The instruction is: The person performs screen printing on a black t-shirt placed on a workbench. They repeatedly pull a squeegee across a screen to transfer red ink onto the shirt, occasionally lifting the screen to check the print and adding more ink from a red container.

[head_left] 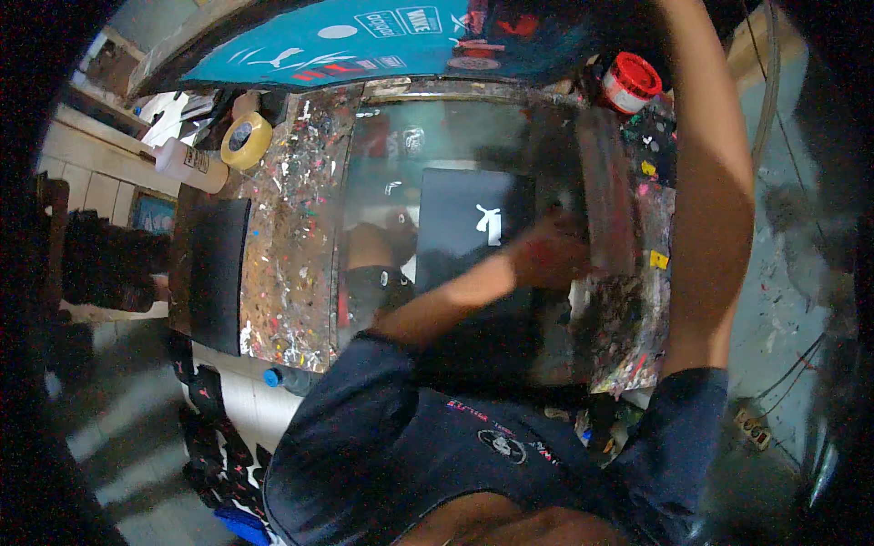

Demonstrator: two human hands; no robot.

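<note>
honestly, slow the squeegee hand down before it goes near the fresh print

so the black fabric piece [473,223] lies flat on the glass-topped bed in the middle of the bench, with a small white printed mark near its 3 o'clock edge. the squeegee [605,196], a long brown bar, stands lengthwise just off that same 3 o'clock side. the left hand [546,257] is on its lower end. it's motion-blurred, but the fingers look curled shut around the bar, not open.

the right arm goes straight up at 1 o'clock and the hand itself runs out of the top of the picture, so i can't tell what its grip is doing. the teal screen frame [364,41] hangs tilted up at 12 o'clock.

my take on doing this bit well: keep the bar clear of the white mark, which is probably wet. lift it away sideways towards 3 o'clock rather than dragging it back over the fabric, and keep the blade edge level so ink doesn't drip.

further out: red-lidded jar [631,82] at 1 o'clock, near the raised arm, so mind the elbow. paint-spattered bench top [291,246] at 9 o'clock, with a yellow tape roll [246,141] and a pale bottle [187,164] at 10 o'clock, well apart from the work.
</note>
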